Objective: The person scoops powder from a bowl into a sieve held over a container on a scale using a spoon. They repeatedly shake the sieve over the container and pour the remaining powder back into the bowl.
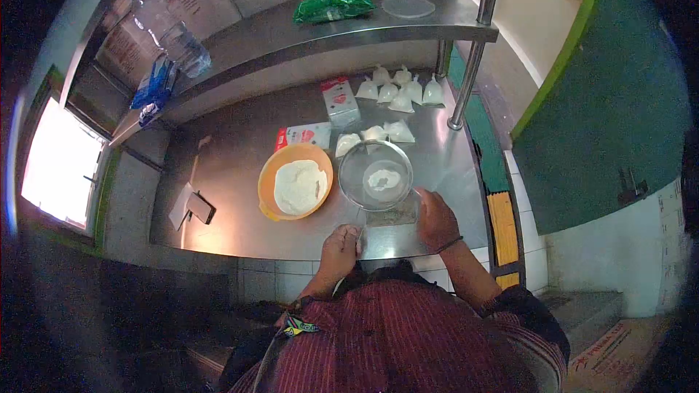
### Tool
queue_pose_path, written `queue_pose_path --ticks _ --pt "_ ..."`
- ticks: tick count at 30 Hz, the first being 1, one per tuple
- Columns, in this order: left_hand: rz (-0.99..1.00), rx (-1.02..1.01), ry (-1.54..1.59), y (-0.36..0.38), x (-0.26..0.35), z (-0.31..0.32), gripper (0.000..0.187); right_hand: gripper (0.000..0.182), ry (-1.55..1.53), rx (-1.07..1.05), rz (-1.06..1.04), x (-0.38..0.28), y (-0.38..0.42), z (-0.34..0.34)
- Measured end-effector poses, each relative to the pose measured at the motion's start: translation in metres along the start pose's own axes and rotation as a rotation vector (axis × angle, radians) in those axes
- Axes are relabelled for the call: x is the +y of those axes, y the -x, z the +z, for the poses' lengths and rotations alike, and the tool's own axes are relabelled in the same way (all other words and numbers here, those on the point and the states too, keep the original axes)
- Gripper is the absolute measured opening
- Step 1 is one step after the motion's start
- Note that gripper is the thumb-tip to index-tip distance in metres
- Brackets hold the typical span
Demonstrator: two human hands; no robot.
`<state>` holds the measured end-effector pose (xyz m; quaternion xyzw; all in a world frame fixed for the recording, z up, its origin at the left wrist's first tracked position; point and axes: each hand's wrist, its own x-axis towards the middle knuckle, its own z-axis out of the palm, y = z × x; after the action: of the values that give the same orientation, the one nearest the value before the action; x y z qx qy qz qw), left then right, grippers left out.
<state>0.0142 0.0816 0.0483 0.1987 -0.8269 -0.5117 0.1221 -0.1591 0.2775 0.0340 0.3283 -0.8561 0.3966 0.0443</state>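
Observation:
My left hand [341,249] is closed in a pinch at the table's front edge. Something thin and clear seems to rise from its fingers, too faint to name. My right hand [437,221] has its fingers curled close by the right lower rim of a round, grey, see-through bowl or sieve [353,193]. Whatever those fingers grip is hidden. White powder [383,179] lies in the middle of the round vessel. Left of it stands an orange plastic basin [268,202] with a large heap of white flour-like powder [297,186].
Behind the vessel, several tied clear bags of white powder [401,100] stand on the steel table [233,196]. Two red-and-white boxes [340,102] are beside them. A phone-like dark object [201,209] lies left. The overhead shelf [269,47] holds a green packet [333,7] and bottle [175,36].

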Motion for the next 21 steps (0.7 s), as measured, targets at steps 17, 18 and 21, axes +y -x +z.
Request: queue_pose_path --ticks 17,18,21 --pt "0.127 0.051 -0.073 0.002 0.006 0.002 0.030 0.031 -0.085 -0.056 0.007 -0.007 0.006 0.001" --pt "0.127 0.052 -0.074 0.001 0.008 0.001 0.030 0.031 -0.086 -0.056 0.007 -0.007 0.005 0.001" --pt "-0.001 0.023 -0.090 0.001 0.010 0.000 0.031 0.031 -0.053 -0.121 0.023 -0.008 0.004 0.000"
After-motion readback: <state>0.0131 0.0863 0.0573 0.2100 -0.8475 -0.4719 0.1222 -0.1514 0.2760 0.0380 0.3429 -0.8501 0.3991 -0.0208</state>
